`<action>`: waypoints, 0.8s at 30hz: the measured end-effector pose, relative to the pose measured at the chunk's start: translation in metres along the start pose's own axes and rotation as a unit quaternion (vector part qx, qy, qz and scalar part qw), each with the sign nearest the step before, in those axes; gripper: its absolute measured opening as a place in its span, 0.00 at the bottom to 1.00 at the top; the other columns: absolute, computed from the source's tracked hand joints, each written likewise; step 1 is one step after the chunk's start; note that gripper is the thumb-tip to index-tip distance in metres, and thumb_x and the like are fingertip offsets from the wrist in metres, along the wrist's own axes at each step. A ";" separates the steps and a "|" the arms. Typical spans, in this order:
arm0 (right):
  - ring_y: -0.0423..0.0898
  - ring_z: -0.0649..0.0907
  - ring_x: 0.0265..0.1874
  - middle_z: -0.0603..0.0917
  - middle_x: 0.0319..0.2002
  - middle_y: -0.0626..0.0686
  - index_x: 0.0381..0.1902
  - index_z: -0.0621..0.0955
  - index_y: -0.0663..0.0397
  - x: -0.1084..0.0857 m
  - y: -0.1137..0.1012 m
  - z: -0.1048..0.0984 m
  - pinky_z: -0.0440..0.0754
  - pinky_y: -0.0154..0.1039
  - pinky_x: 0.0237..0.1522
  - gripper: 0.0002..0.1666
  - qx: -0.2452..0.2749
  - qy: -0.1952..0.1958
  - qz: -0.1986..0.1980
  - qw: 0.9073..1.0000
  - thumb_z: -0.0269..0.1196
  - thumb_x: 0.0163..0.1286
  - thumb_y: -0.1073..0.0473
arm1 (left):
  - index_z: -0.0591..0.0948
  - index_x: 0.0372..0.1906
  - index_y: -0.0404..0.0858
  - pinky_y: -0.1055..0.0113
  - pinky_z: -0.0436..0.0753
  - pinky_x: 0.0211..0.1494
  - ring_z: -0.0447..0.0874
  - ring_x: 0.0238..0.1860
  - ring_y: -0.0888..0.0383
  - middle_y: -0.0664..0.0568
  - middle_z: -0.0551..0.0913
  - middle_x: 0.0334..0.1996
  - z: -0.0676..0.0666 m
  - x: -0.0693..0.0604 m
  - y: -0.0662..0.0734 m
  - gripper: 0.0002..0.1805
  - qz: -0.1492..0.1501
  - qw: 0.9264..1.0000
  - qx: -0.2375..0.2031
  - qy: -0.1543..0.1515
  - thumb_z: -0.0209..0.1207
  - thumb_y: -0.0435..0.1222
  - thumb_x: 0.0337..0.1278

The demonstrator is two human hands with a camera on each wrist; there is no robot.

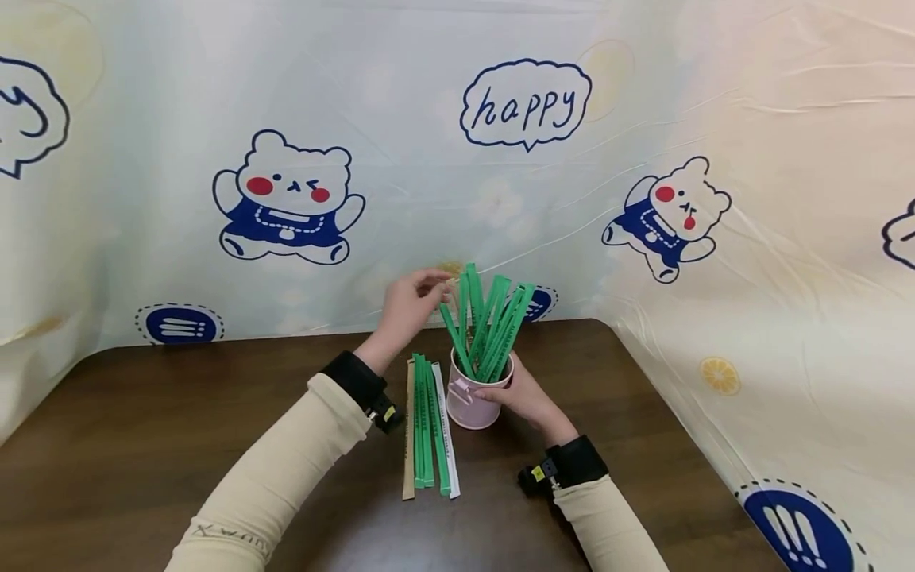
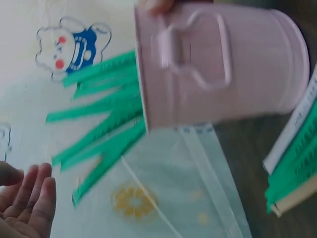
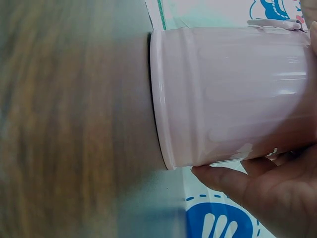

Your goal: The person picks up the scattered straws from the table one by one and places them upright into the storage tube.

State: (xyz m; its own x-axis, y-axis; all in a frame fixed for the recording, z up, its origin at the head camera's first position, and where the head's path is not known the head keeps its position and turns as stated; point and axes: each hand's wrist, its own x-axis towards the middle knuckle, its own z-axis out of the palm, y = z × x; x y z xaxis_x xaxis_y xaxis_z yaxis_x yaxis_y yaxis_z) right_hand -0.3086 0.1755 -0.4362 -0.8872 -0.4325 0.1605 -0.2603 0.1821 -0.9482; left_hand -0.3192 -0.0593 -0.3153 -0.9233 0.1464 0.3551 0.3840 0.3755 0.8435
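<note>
Grasping cup [image 1: 472, 409] with right hand [image 1: 527, 394] near far edge of table [image 1: 214, 413], left hand [image 1: 411, 306] released; probably filling, next needing stick [image 1: 420, 429] pinched.

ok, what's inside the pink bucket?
Several green strips stick up out of the pink bucket, fanned above its rim, with something tan among them. Their lower ends and anything at the bottom are hidden by its wall.

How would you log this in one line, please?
right hand: holds pink cylindrical bucket of slim green sticks | left hand: empty, beside them | brown wooden table: loose green sticks, white stick, tan stick
</note>
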 end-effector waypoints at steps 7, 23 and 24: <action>0.58 0.68 0.73 0.64 0.77 0.63 0.80 0.53 0.55 -0.001 0.001 -0.001 0.65 0.56 0.76 0.58 -0.003 0.002 0.008 1.000 0.76 0.62 0.59 | 0.79 0.62 0.26 0.67 0.87 0.43 0.88 0.42 0.44 0.29 0.86 0.48 -0.024 -0.007 -0.045 0.19 -0.077 0.997 0.014 -0.013 0.50 0.31 0.74; 0.59 0.69 0.73 0.64 0.77 0.63 0.80 0.53 0.53 0.000 -0.003 0.002 0.67 0.59 0.76 0.57 -0.007 0.002 0.013 1.000 0.74 0.63 0.60 | 0.77 0.13 0.36 0.69 0.85 0.28 0.79 0.18 0.61 0.53 0.78 0.13 -0.003 -0.024 -0.119 0.16 -0.245 0.955 0.116 -0.120 0.59 0.25 0.54; 0.59 0.69 0.72 0.64 0.77 0.63 0.80 0.53 0.53 0.001 -0.003 0.001 0.67 0.59 0.76 0.57 -0.006 0.004 0.013 1.000 0.74 0.63 0.61 | 0.78 0.13 0.35 0.69 0.84 0.28 0.79 0.18 0.61 0.53 0.78 0.13 -0.002 -0.023 -0.120 0.15 -0.247 0.955 0.121 -0.115 0.60 0.26 0.54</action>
State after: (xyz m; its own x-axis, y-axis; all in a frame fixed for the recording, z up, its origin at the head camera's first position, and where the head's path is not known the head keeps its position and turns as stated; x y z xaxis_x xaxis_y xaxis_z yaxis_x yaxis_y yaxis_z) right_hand -0.3081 0.1736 -0.4335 -0.8967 -0.4204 0.1388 -0.2422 0.2036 -0.9486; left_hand -0.3441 -0.1096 -0.4234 -0.9797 0.0833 -0.1825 -0.0861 0.6471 0.7576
